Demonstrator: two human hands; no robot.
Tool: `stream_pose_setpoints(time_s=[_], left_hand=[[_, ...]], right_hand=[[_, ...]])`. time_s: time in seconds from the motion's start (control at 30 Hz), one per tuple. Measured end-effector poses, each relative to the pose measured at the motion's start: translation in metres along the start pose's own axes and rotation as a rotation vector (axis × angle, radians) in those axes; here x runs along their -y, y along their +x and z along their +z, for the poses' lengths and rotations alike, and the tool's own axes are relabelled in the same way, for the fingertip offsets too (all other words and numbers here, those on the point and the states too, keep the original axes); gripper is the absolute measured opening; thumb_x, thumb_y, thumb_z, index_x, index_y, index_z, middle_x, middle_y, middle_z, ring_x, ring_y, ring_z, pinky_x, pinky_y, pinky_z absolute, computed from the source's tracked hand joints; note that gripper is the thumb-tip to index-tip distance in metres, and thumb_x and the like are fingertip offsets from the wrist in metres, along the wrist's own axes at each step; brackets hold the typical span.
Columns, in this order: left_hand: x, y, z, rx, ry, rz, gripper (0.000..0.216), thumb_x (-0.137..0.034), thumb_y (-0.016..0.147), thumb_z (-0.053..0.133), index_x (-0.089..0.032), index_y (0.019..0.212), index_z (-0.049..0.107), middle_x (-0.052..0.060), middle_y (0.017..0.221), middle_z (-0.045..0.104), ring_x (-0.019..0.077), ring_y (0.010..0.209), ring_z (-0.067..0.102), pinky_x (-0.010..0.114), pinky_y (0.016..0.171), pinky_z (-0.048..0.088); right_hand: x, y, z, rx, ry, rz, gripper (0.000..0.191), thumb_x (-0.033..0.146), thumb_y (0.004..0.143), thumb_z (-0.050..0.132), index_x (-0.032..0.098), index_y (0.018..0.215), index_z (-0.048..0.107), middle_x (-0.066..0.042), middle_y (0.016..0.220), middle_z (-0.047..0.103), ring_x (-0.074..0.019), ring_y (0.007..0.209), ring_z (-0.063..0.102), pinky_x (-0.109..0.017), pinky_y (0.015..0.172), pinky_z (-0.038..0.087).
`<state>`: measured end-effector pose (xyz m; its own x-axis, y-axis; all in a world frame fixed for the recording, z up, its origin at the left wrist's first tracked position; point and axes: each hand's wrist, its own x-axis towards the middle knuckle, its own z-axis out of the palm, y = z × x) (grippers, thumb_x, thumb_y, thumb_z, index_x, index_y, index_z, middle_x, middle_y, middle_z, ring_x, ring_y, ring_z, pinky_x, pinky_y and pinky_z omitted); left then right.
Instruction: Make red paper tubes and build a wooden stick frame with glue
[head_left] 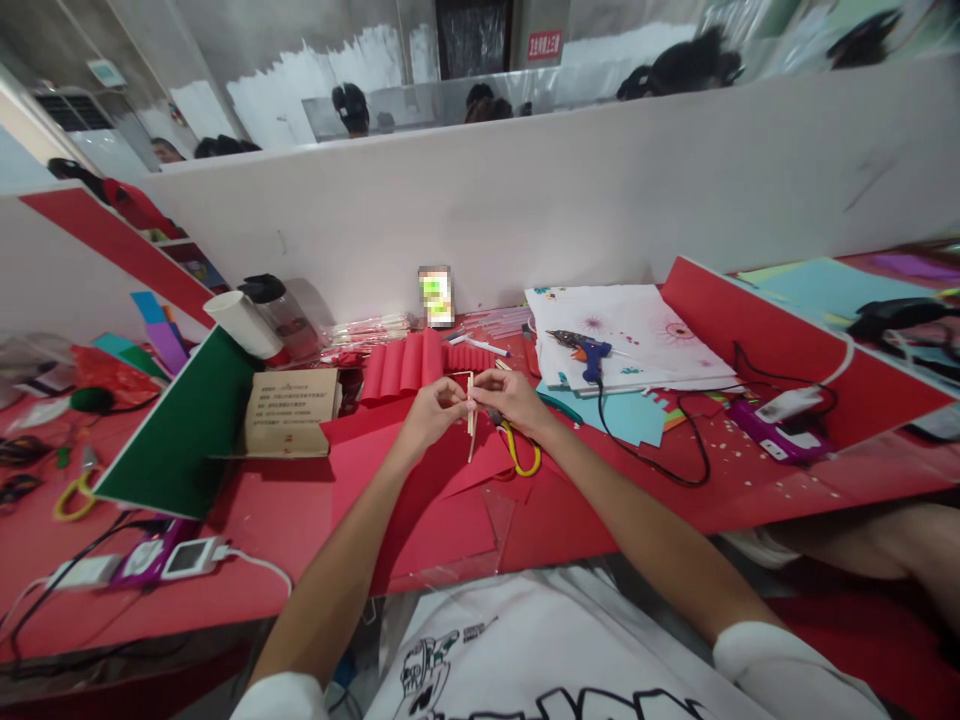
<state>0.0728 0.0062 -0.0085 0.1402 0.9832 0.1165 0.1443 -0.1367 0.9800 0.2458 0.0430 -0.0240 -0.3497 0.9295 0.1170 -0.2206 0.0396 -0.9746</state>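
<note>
Over the red paper sheets (435,530), both my hands meet at a few thin pale wooden sticks (471,435), which hang roughly upright between my fingertips. My left hand (435,412) pinches them from the left. My right hand (517,402) closes on them from the right, near their upper part. Scissors with yellow handles (525,455) lie partly under my right hand and wrist. Just behind my hands stand rolled red paper tubes (405,365). How the sticks are joined is too small to tell.
A blue glue gun (591,358) rests on white printed paper (637,310) at the right, its black cord (694,475) looping across the table. A cardboard box (291,412), green board (187,430) and bottle (281,310) stand left. Purple power strips (780,435) sit on the table.
</note>
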Motion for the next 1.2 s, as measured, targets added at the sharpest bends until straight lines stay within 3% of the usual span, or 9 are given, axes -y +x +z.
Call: stream_pose_setpoints(time_s=[0.3,0.4,0.47,0.53,0.6,0.7,0.8,1.07,1.2], left_hand=[[0.006,0.000,0.001,0.035,0.014,0.045,0.042,-0.042,0.069,0.086,-0.017,0.079,0.054,-0.003,0.069,0.063,0.0109,0.060,0.062,0.025,0.061,0.052],[0.008,0.001,0.000,0.036,0.041,0.074,0.036,-0.039,0.075,0.082,-0.017,0.087,0.055,-0.002,0.074,0.065,0.0129,0.067,0.065,0.027,0.065,0.054],[0.008,0.001,-0.001,0.051,0.060,0.125,0.035,-0.035,0.078,0.080,-0.017,0.099,0.058,0.003,0.091,0.070,0.0158,0.079,0.069,0.030,0.074,0.057],[0.007,0.000,-0.005,0.098,0.085,0.194,0.048,-0.032,0.077,0.082,-0.019,0.118,0.059,0.011,0.122,0.068,0.0203,0.099,0.071,0.037,0.087,0.058],[0.005,-0.001,-0.009,0.178,0.123,0.274,0.070,-0.033,0.076,0.085,-0.024,0.138,0.053,0.016,0.151,0.051,0.0268,0.119,0.067,0.044,0.100,0.055],[0.003,-0.003,-0.016,0.293,0.204,0.395,0.094,-0.042,0.077,0.086,-0.031,0.157,0.038,0.016,0.168,0.029,0.0354,0.143,0.049,0.051,0.113,0.047],[0.001,-0.004,-0.019,0.332,0.276,0.455,0.097,-0.049,0.079,0.083,-0.034,0.161,0.032,0.015,0.168,0.030,0.0365,0.149,0.042,0.054,0.117,0.044],[0.001,-0.005,-0.018,0.288,0.309,0.454,0.097,-0.047,0.079,0.084,-0.033,0.160,0.034,0.015,0.162,0.041,0.0333,0.139,0.054,0.053,0.115,0.046],[0.003,-0.003,-0.019,0.279,0.301,0.460,0.100,-0.047,0.077,0.085,-0.033,0.161,0.033,0.015,0.163,0.040,0.0341,0.141,0.052,0.053,0.115,0.046]], right_hand=[[0.002,-0.002,-0.001,0.052,-0.102,-0.030,0.028,0.037,0.068,0.084,0.016,0.084,0.075,-0.003,0.082,0.074,-0.0163,0.073,0.068,-0.029,0.072,0.057],[0.001,-0.001,-0.002,0.032,-0.032,-0.006,0.028,0.037,0.066,0.086,0.017,0.083,0.075,-0.002,0.080,0.073,-0.0161,0.073,0.068,-0.030,0.072,0.058],[0.002,0.000,-0.003,0.010,0.047,0.023,0.031,0.038,0.064,0.089,0.018,0.083,0.074,0.000,0.079,0.072,-0.0148,0.072,0.067,-0.029,0.071,0.059],[0.005,0.001,-0.006,-0.008,0.106,0.050,0.034,0.038,0.062,0.091,0.018,0.083,0.074,0.001,0.079,0.071,-0.0131,0.069,0.067,-0.026,0.069,0.058],[0.009,0.001,-0.008,-0.016,0.147,0.077,0.036,0.038,0.059,0.093,0.018,0.081,0.072,0.002,0.075,0.070,-0.0118,0.066,0.066,-0.024,0.065,0.057],[0.015,0.000,-0.009,0.002,0.200,0.109,0.040,0.037,0.055,0.096,0.018,0.080,0.071,0.003,0.071,0.068,-0.0106,0.062,0.065,-0.023,0.063,0.057],[0.017,-0.001,-0.009,0.032,0.235,0.122,0.041,0.035,0.054,0.097,0.018,0.081,0.072,0.003,0.072,0.068,-0.0091,0.061,0.063,-0.022,0.062,0.056],[0.018,-0.003,-0.007,0.035,0.212,0.088,0.038,0.036,0.058,0.095,0.018,0.082,0.072,0.003,0.076,0.068,-0.0095,0.065,0.064,-0.022,0.064,0.056],[0.021,-0.005,-0.005,0.014,0.181,0.081,0.039,0.037,0.056,0.096,0.018,0.082,0.073,0.002,0.076,0.070,-0.0107,0.067,0.064,-0.023,0.065,0.056]])
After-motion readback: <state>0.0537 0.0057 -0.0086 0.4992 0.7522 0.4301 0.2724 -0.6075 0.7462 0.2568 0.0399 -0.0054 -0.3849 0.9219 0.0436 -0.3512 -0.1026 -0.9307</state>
